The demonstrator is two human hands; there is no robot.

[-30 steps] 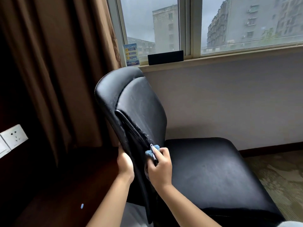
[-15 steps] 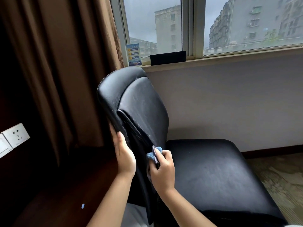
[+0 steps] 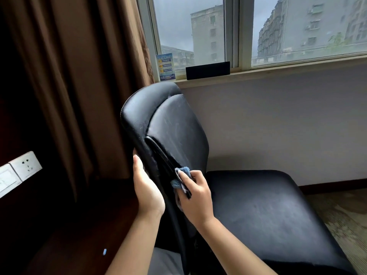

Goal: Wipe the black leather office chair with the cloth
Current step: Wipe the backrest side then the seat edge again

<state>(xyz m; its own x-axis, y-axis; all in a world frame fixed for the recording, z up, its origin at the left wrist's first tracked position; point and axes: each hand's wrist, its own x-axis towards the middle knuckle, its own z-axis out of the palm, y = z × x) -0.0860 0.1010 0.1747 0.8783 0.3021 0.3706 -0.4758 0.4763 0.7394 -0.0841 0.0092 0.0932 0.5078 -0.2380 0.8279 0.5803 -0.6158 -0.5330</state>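
The black leather office chair (image 3: 264,211) stands in front of me, backrest (image 3: 174,124) to the left, wide seat to the right. My left hand (image 3: 147,187) lies against the rear side edge of the backrest, fingers straight and pointing up. My right hand (image 3: 195,197) grips a small blue cloth (image 3: 181,176) and presses it on the front edge of the backrest, low down near the seat joint. Most of the cloth is hidden inside my fist.
A dark wooden desk (image 3: 79,225) lies to the left with white wall sockets (image 3: 25,165) above it. Brown curtains (image 3: 79,76) hang behind the chair. A window sill holds a black box (image 3: 207,70) and a blue card (image 3: 165,66). Carpet (image 3: 345,219) shows at right.
My left hand slid up the back edge of the backrest, its fingers now straight. My right hand with the cloth moved slightly up the front edge.
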